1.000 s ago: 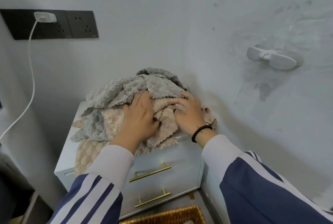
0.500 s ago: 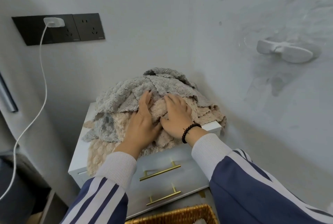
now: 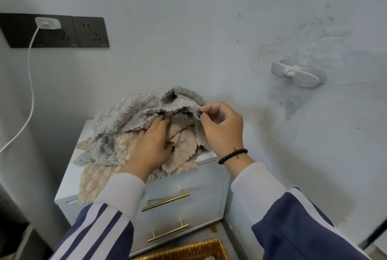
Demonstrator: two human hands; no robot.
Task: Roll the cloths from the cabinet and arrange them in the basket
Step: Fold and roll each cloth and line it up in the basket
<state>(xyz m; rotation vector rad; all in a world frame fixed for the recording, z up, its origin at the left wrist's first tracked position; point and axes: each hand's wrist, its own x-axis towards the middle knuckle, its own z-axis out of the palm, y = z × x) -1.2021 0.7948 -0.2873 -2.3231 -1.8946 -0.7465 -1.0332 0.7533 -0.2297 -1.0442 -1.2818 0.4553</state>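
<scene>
Basket (image 3: 188, 249): woven, golden-brown, only its rim showing at the bottom edge, on the floor just in front of the cabinet.
Sleeves: navy with white stripes and pale ribbed cuffs, reaching in from the bottom corners.
Cabinet (image 3: 184, 203): white, two drawers with brass bar handles, standing in the corner against the wall.
Left hand (image 3: 151, 150): palm down on the cloth pile, fingers straight and pushed in among the beige layers; grip released, pressing rather than holding.
Right hand (image 3: 222, 130): raised at the pile's right side, a black bead bracelet on the wrist; grip pinching an edge of the grey cloth between thumb and forefinger.
Cloths (image 3: 117, 134): a loose heap of grey and beige fleecy pieces on the cabinet top, one beige piece hanging over the front edge.
Grey cloth (image 3: 180, 100): topmost, its edge lifted by the right hand.
Wall hook (image 3: 297, 74): white, stuck to the wall, right of the pile.
Sockets (image 3: 54, 31): black panel, a white plug and cable in it.
</scene>
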